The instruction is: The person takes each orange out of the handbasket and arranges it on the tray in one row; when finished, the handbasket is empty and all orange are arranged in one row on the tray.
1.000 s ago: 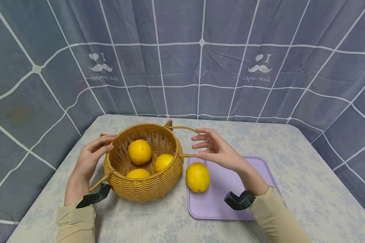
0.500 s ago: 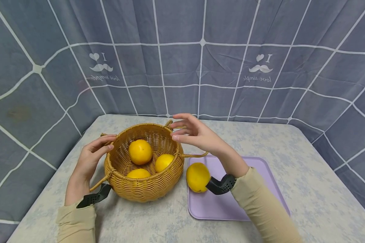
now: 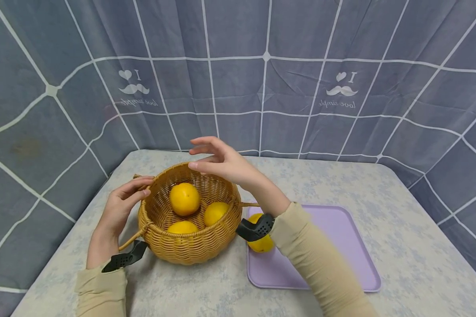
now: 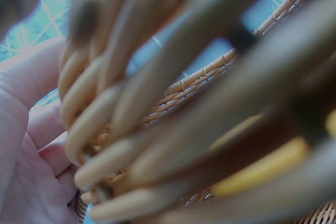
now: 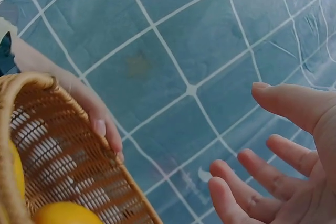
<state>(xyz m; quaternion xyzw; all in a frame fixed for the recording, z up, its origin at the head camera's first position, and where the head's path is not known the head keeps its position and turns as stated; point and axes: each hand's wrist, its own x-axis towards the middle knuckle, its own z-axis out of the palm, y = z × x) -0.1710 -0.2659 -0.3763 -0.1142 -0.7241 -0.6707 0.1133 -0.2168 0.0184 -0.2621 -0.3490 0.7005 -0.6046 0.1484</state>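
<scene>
Ok, we've got the right hand (image 3: 222,165) hovering over the wicker basket (image 3: 190,244), fingers spread and relaxed, grip holding nothing. Left hand (image 3: 120,207) rests on the basket rim at 9 o'clock, fingers lying along the weave, thumb side hidden, so we read it as steadying, not clamping. Basket sits on the tabletop (image 3: 400,207) w/ three oranges inside: one (image 3: 184,198) at 11 o'clock, one (image 3: 216,212) at 3, one (image 3: 182,227) at 6, partly behind the near wall. A fourth orange (image 3: 262,243) lies on the purple tray (image 3: 341,246) just beside the basket, half hidden by the right wrist band.

Judgement: we're mid-reach for fruit in the basket. To do it well, drop the right hand straight down onto the 11 o'clock orange, since it sits highest and freest; wrap fingers round its widest part, lift vertically to clear the rim and the side handle (image 3: 247,204). Keep the left hand pressing the rim so the basket doesn't tip or slide. Left wrist view is too blurred to add much.
</scene>
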